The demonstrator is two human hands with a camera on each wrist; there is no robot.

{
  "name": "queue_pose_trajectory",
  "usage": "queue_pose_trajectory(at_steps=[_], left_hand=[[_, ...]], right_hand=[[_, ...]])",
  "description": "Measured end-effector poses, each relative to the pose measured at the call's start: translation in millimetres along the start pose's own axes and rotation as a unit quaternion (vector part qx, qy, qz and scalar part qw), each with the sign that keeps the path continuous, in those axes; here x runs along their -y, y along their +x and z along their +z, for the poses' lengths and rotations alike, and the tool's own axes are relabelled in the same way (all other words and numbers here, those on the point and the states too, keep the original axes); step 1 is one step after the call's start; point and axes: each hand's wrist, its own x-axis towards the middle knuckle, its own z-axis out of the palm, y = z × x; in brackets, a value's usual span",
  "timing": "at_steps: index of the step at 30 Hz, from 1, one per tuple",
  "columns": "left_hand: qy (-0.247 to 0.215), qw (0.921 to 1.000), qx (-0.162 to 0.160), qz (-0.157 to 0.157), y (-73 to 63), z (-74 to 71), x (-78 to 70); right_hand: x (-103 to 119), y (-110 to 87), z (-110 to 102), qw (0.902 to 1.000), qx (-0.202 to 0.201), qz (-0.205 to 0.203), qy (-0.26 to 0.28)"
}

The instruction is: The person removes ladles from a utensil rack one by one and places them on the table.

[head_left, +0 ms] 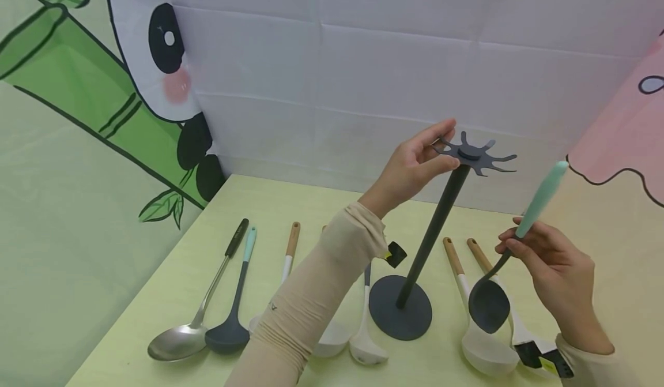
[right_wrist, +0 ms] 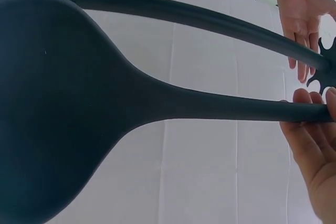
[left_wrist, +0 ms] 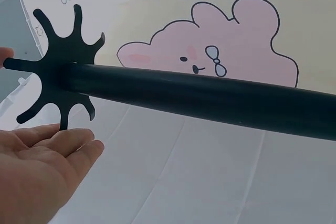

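Note:
A dark utensil stand (head_left: 438, 228) rises from its round base (head_left: 386, 318) to a ring of hooks (head_left: 479, 161). Up at the hooks is my left hand (head_left: 404, 171), its thumb and fairly straight fingers touching hook ends from two sides. In the left wrist view, fingertips (left_wrist: 84, 137) meet the tip of one hook. My right hand (head_left: 562, 269) pinches a ladle (head_left: 489, 306) where its mint-green handle (head_left: 543, 199) joins the dark neck. The ladle is held in the air right of the stand, bowl low and handle pointing up.
Left of the stand lie a steel spoon (head_left: 178, 342), another mint-handled dark ladle (head_left: 228, 336), and white utensils partly behind my left sleeve (head_left: 303, 295). A white slotted spoon (head_left: 367, 346) is beside the base. Right, wooden-handled white utensils (head_left: 485, 349) lie beneath the held ladle.

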Motion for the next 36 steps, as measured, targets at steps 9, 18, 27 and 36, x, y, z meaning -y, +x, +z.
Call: queue_pose_trajectory(at_steps=[9,18,27,36], left_hand=[[0.009,0.9999,-0.01,-0.006,12.5,2.2,2.3],[0.003,0.9996,-0.023,-0.018,25.0,5.3,7.8],[0.022,0.9993,-0.027,-0.016,37.8,5.8,15.2],[0.026,0.999,-0.029,-0.021,45.8,6.2,18.4]], right_hand=[[-5,7.7,-34,0.9994,-0.014,0.013,-0.027],[-17,13.6,-69,0.9954,-0.043,0.042,-0.075],[-34,22.1,-97,0.9896,-0.083,0.056,-0.104],[-54,22.7,-125,0.9562,-0.114,0.102,-0.249]])
